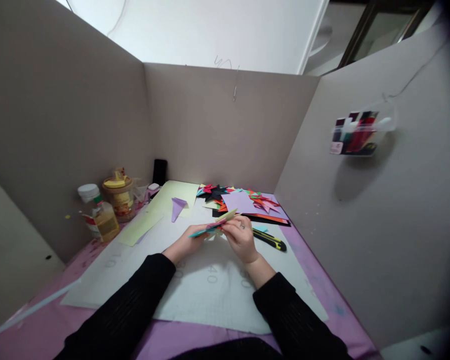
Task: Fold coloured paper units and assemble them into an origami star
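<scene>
Between both hands, above the white mat [195, 300], is a folded-paper piece [212, 227] in teal, pink and pale yellow. My left hand [193, 241] grips its teal left side, partly covered by the paper. The fingers of my right hand [240, 239] pinch its right side, near the pale yellow part. A folded purple paper piece [177, 208] lies on the mat beyond my left hand. Just right of my right hand rests a black and yellow utility knife [272, 241], with a scrap of light blue paper [261, 228] beside it.
Several colourful folded paper stars [217, 192] and stacked paper sheets [240, 201] lie at the back. On the left stand a bottle of yellowish liquid [107, 222], a lidded cup [119, 200] and a black phone [159, 172]. Grey panels [228, 125] enclose the table; a clear container [360, 131] hangs right.
</scene>
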Motion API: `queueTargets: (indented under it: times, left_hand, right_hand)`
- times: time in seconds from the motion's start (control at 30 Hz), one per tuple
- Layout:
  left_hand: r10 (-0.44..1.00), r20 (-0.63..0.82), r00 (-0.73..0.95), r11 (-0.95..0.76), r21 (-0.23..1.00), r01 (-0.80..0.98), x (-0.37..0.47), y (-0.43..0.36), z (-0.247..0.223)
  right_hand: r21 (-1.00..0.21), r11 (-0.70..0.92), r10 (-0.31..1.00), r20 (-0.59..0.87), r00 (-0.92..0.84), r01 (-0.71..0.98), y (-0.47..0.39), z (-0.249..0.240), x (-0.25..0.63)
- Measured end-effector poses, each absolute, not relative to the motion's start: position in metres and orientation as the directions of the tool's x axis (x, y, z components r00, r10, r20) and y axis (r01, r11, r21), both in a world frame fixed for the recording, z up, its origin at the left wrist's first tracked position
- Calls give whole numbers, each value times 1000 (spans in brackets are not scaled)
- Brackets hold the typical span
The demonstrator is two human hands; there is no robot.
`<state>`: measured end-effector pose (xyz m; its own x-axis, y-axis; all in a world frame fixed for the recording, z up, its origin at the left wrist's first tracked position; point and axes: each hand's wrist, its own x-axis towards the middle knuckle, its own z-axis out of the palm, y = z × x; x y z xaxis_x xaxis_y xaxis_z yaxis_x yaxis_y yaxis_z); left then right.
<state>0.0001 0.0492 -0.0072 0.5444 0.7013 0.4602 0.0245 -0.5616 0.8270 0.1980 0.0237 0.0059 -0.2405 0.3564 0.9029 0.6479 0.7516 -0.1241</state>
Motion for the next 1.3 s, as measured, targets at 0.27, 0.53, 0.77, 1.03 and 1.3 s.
queueTargets:
  times: [0.27, 0.53, 0.77, 1.03, 1.3]
  left_hand:
    - [732, 398, 553, -540, 834, 113, -1, 46, -10]
    - [729, 415, 545, -553, 826, 110, 1, 45, -8]
    - [740, 395, 544, -555, 815, 164, -1, 47, -10]
    - [787, 343, 512, -475, 867, 151, -1, 45, -5]
    - [923, 201, 327, -118, 960, -255, -2, 46, 0]
  right_hand:
    - [-82, 691, 377, 888, -262, 718, 25, 2, 201]
    - [26, 702, 315, 885, -343, 712, 22, 8, 193]
    - [-68, 707, 400, 859, -319, 704, 24, 3, 193]
    - [-225, 648, 442, 889, -119, 728, 26, 7, 193]
    - [-670, 536, 647, 717, 259, 515, 38, -8, 190]
